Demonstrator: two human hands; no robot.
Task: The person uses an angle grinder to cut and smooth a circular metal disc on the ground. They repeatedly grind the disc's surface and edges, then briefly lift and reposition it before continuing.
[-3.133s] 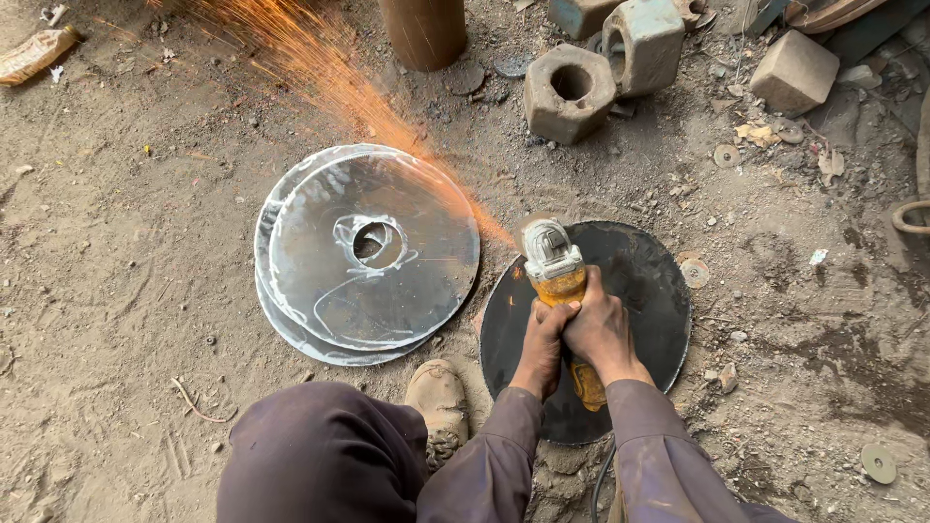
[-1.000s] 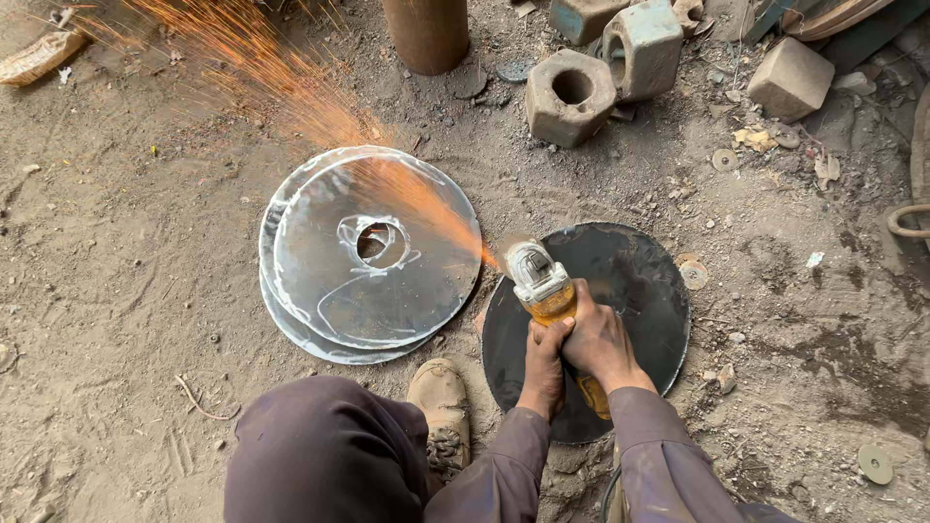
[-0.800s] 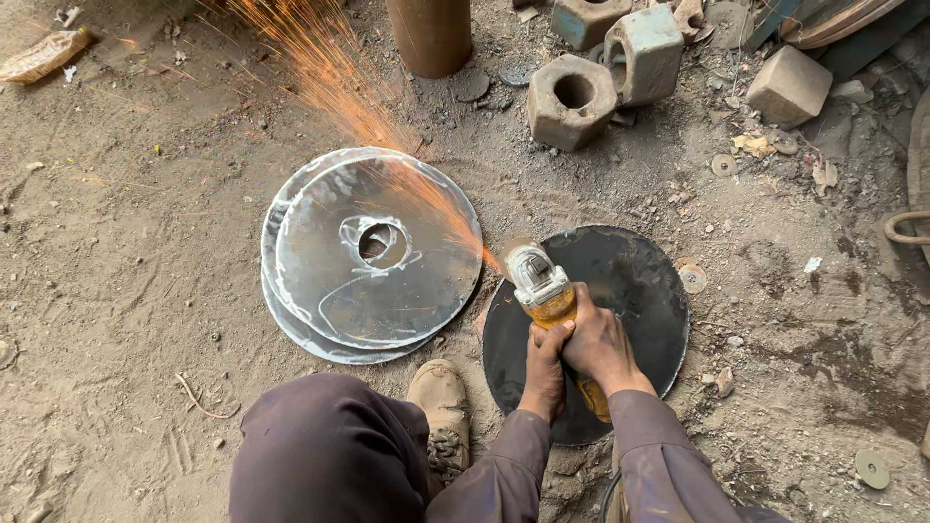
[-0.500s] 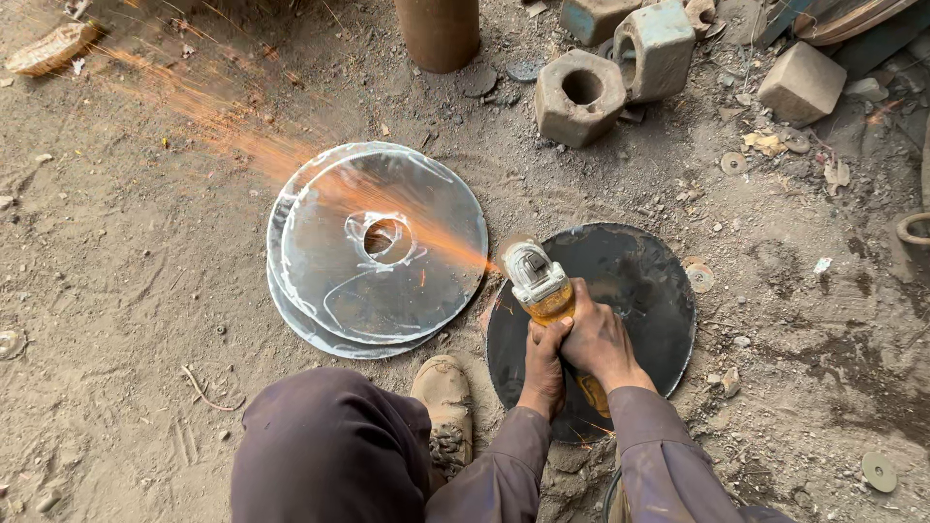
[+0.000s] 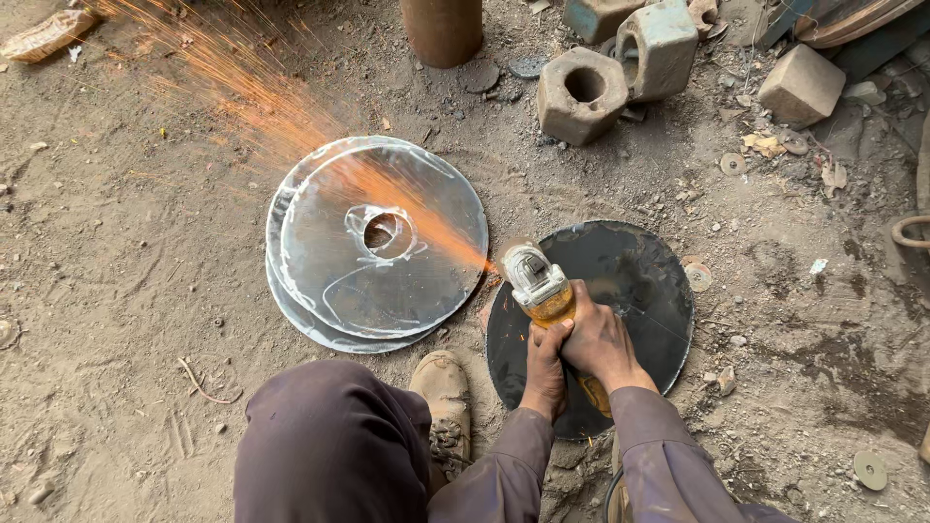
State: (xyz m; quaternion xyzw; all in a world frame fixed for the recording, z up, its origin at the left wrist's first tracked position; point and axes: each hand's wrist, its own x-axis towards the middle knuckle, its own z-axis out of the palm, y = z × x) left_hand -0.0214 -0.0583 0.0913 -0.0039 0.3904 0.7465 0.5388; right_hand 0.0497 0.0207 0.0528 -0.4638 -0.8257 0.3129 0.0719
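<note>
Both hands clamp a yellow grinder: left hand low on the body, right hand over it, fingers closed round the tool. Grinder head, grey and dusty, sits at the left rim of a dark disc lying flat on the dirt. Disc is round, matte black, scuffed. Sparks stream up-left across two stacked shiny discs with centre holes, just beside the dark one. A shoe rests between them.
</note>
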